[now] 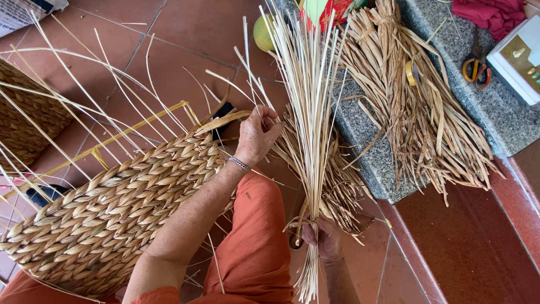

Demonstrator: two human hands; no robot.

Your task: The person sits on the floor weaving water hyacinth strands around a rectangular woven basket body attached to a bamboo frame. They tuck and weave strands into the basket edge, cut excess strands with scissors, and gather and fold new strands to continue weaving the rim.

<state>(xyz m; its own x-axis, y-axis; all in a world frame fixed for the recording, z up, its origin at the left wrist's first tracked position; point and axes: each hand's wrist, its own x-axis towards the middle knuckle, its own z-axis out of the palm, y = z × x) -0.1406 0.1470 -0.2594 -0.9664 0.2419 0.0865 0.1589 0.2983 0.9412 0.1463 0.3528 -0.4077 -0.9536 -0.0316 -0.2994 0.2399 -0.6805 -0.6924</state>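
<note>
We note the right hand (322,236) at 6 o'clock, grip closed around the base of a pale reed bundle (308,107) fanning toward 12. The left hand (257,135) pinches single strands at centre. A woven basket panel (112,208) lies at 8 o'clock, orange-handled scissors (477,68) at 2.

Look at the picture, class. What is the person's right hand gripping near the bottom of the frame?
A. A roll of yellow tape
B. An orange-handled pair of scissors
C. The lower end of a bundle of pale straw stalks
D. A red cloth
C: the right hand is closed around the lower end of the bundle of pale straw stalks, while the scissors lie untouched on the stone ledge.
</note>
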